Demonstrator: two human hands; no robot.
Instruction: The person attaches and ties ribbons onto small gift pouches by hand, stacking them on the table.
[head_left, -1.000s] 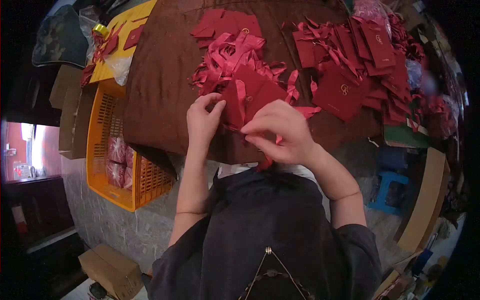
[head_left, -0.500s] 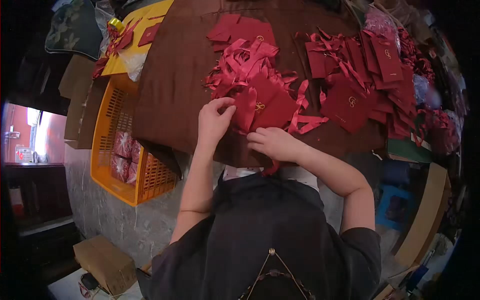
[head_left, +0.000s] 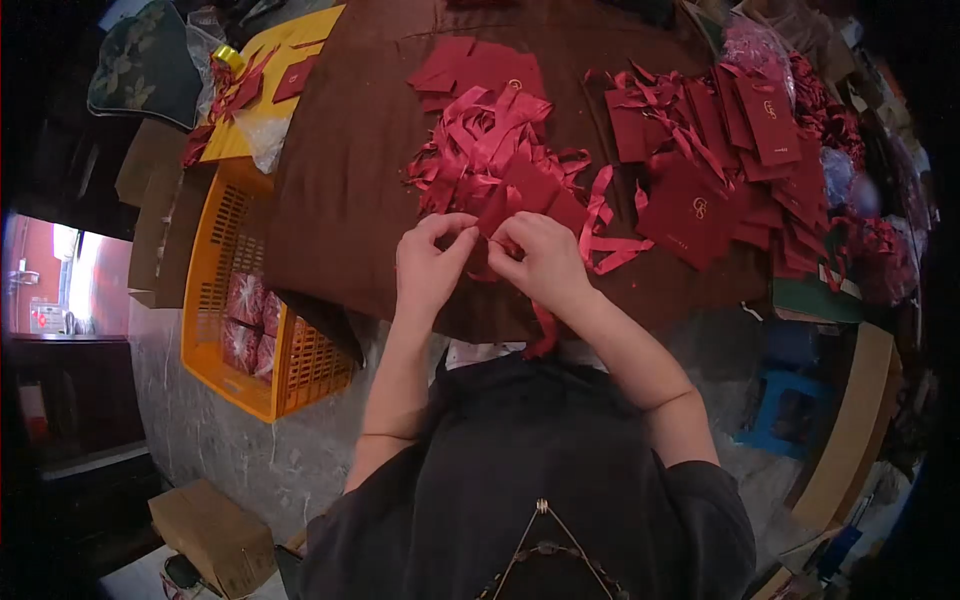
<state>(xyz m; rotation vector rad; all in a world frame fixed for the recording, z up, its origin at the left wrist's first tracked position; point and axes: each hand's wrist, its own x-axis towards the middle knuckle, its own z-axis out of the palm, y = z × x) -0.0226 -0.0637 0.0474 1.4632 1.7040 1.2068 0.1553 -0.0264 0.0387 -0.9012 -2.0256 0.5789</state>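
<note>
My left hand [head_left: 437,262] is closed in a pinch at the near edge of a dark red card-like pouch [head_left: 533,188]. Close beside it, my right hand [head_left: 545,262] also has its fingers pinched, with red ribbon between the two hands. The fingers partly hide the ribbon and the pouch. A red ribbon end [head_left: 543,330] hangs below my right hand over the table's front edge. Just beyond the hands lies a tangled heap of red ribbons [head_left: 490,128], with more dark red pouches [head_left: 465,65] behind it.
A brown cloth [head_left: 340,190] covers the table. At right lie many red pouches with gold print [head_left: 700,210]. An orange crate [head_left: 277,385] with plastic-wrapped red packs stands at left, near a yellow sheet [head_left: 230,135]. Below are a cardboard box [head_left: 215,535] and a blue stool [head_left: 785,410].
My right hand has moved up and left to meet my left hand, now covering the pouch's gold print. My left hand has shifted slightly down and right.
</note>
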